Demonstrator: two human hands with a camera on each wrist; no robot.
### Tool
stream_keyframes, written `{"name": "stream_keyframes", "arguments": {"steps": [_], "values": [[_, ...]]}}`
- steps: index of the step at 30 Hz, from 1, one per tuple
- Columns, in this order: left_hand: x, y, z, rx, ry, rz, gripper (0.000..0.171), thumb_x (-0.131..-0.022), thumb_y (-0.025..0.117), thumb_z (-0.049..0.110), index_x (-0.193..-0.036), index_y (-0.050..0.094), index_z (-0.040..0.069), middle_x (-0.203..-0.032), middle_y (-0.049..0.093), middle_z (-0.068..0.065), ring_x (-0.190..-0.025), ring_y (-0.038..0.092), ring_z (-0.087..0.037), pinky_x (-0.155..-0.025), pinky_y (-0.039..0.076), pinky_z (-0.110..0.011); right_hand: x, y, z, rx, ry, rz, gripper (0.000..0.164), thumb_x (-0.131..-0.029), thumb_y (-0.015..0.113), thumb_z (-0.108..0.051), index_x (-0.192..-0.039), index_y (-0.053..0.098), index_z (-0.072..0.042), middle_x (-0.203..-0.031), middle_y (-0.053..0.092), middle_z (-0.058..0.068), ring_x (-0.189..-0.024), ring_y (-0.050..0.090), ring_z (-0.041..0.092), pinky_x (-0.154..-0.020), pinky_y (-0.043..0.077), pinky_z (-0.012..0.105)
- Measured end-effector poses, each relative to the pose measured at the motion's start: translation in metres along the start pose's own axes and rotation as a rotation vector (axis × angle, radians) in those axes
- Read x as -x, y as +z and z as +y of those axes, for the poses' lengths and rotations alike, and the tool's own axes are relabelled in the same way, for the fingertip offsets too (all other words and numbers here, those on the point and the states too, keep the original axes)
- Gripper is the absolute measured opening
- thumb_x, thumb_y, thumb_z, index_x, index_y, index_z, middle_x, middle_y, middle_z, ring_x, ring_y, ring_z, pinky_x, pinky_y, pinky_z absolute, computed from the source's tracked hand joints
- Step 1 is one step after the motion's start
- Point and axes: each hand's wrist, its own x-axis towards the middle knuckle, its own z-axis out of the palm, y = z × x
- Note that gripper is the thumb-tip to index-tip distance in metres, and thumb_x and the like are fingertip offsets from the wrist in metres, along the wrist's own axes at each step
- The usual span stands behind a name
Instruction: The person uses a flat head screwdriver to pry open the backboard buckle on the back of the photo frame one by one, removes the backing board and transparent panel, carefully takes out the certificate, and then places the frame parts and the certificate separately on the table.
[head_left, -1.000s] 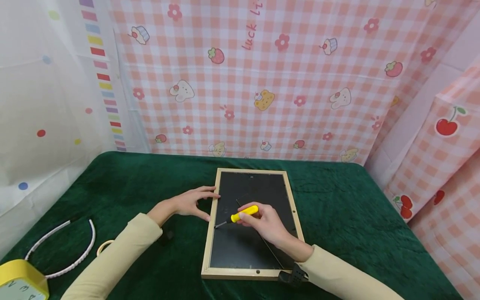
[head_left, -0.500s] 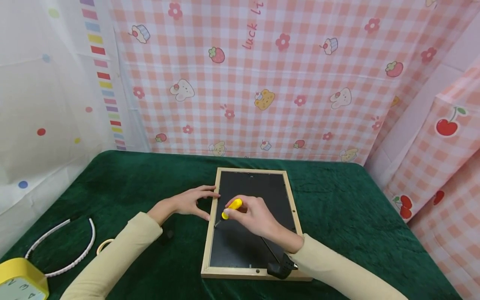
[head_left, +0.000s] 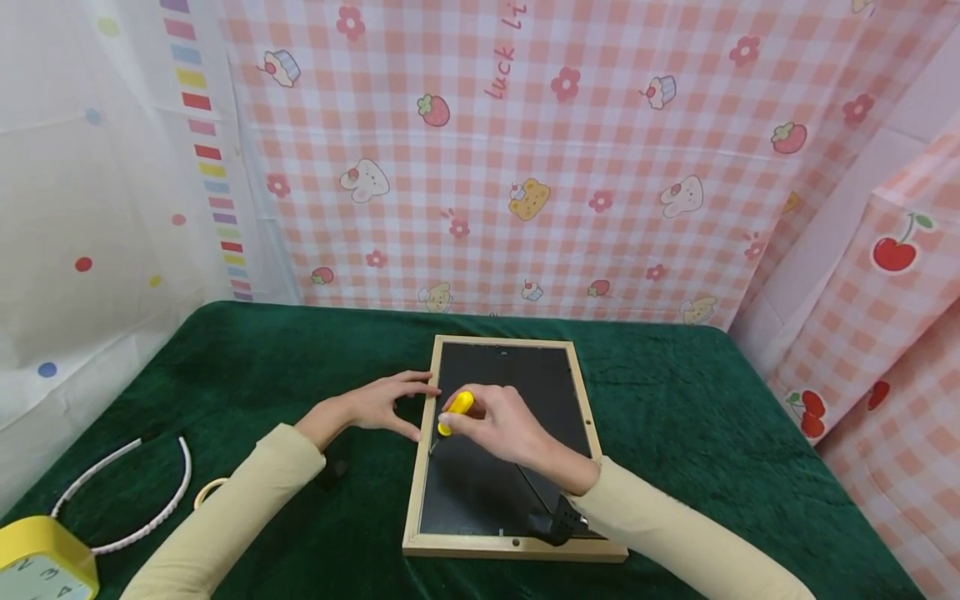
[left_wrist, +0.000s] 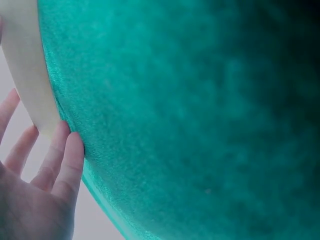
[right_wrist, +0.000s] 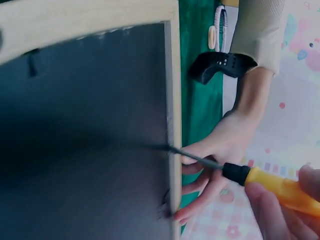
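A picture frame with a light wooden rim lies back side up on the green cloth, its black backing board showing. My right hand grips the yellow handle of a screwdriver above the board. In the right wrist view the shaft of the screwdriver reaches down to the inner edge of the rim, at a small dark metal tab. My left hand rests its fingertips along the left side of the frame, thumb nearer the front. Seen from the left wrist, its fingers lie extended against the wood.
At the left of the green cloth lie a white braided headband and a wooden ring. A yellow clock stands at the near left corner. A checked pink curtain hangs behind the table.
My right hand has moved left, and the screwdriver handle stands steeper. Its tip stays near the same spot on the left inner edge. My left hand and the frame have not moved.
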Motion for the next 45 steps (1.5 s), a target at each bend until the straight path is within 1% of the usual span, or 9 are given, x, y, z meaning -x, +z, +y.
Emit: {"name": "stream_keyframes", "arguments": {"steps": [2,7,12,16,28,33,36,41,45], "values": [[0.000,0.000,0.000,-0.004,-0.001,0.001,0.070,-0.071,0.069,0.044,-0.130,0.044,0.015,-0.141,0.022,-0.011,-0.122,0.027,-0.030,-0.084,0.041,-0.045,0.001,-0.001,0.003,-0.059,0.023,-0.004,0.017,-0.083,0.063,-0.022,-0.094,0.062,-0.009,-0.082,0.061,-0.004,-0.070,0.060,0.015,-0.063,0.049,0.023],[-0.001,-0.001,0.000,-0.013,0.002,-0.004,0.070,-0.071,0.069,0.044,-0.130,0.044,0.016,-0.141,0.022,-0.011,-0.122,0.028,-0.029,-0.082,0.042,-0.043,0.011,-0.007,-0.009,-0.181,0.058,-0.001,0.016,-0.084,0.061,-0.010,-0.097,0.059,-0.001,-0.087,0.062,0.009,-0.074,0.061,0.021,-0.067,0.049,0.023],[-0.001,0.000,-0.001,-0.019,-0.004,-0.002,0.069,-0.071,0.069,0.045,-0.130,0.044,0.017,-0.141,0.022,-0.010,-0.122,0.028,-0.028,-0.083,0.041,-0.043,0.013,-0.006,-0.018,-0.194,0.043,0.009,0.018,-0.084,0.059,-0.007,-0.099,0.056,0.004,-0.088,0.061,0.013,-0.076,0.061,0.027,-0.068,0.049,0.024],[0.000,0.000,-0.002,-0.027,-0.004,0.003,0.069,-0.071,0.069,0.045,-0.130,0.044,0.018,-0.141,0.022,-0.010,-0.121,0.028,-0.028,-0.083,0.042,-0.043,0.013,-0.003,-0.019,-0.186,0.025,0.015,0.019,-0.084,0.060,-0.007,-0.099,0.057,0.004,-0.087,0.062,0.010,-0.076,0.062,0.025,-0.069,0.049,0.023],[0.000,0.000,0.000,-0.008,-0.020,0.008,0.068,-0.071,0.070,0.044,-0.129,0.045,0.018,-0.141,0.022,-0.010,-0.121,0.029,-0.029,-0.084,0.041,-0.044,0.006,0.002,-0.033,-0.063,-0.047,-0.006,0.016,-0.084,0.060,-0.007,-0.098,0.058,0.001,-0.084,0.062,0.008,-0.072,0.061,0.018,-0.065,0.048,0.020],[0.000,0.000,0.001,-0.007,-0.033,0.006,0.068,-0.070,0.070,0.045,-0.128,0.046,0.019,-0.141,0.022,-0.010,-0.121,0.029,-0.029,-0.084,0.041,-0.043,-0.001,0.007,-0.015,-0.057,-0.052,-0.019,0.017,-0.085,0.060,-0.012,-0.099,0.059,-0.002,-0.083,0.062,0.003,-0.070,0.061,0.013,-0.063,0.048,0.020],[-0.001,0.001,0.001,-0.009,-0.042,0.001,0.070,-0.070,0.070,0.046,-0.129,0.045,0.017,-0.141,0.022,-0.009,-0.121,0.029,-0.028,-0.085,0.041,-0.043,-0.008,0.012,-0.003,-0.025,-0.082,-0.034,0.018,-0.085,0.060,-0.019,-0.097,0.059,-0.006,-0.080,0.062,-0.001,-0.067,0.060,0.012,-0.058,0.048,0.020],[-0.002,0.000,0.001,-0.009,-0.055,0.001,0.074,-0.069,0.071,0.046,-0.130,0.043,0.014,-0.141,0.023,-0.007,-0.119,0.032,-0.026,-0.085,0.041,-0.042,-0.015,0.014,-0.003,0.066,-0.168,-0.038,0.015,-0.085,0.059,-0.024,-0.091,0.059,-0.011,-0.069,0.059,-0.005,-0.055,0.054,0.010,-0.048,0.044,0.021],[-0.002,-0.001,0.000,-0.005,-0.063,-0.001,0.076,-0.068,0.071,0.045,-0.131,0.043,0.013,-0.141,0.023,-0.006,-0.118,0.032,-0.025,-0.085,0.041,-0.041,-0.019,0.015,-0.008,0.140,-0.189,-0.036,0.013,-0.084,0.061,-0.023,-0.088,0.059,-0.011,-0.063,0.055,-0.008,-0.050,0.048,0.006,-0.046,0.041,0.019]]}}
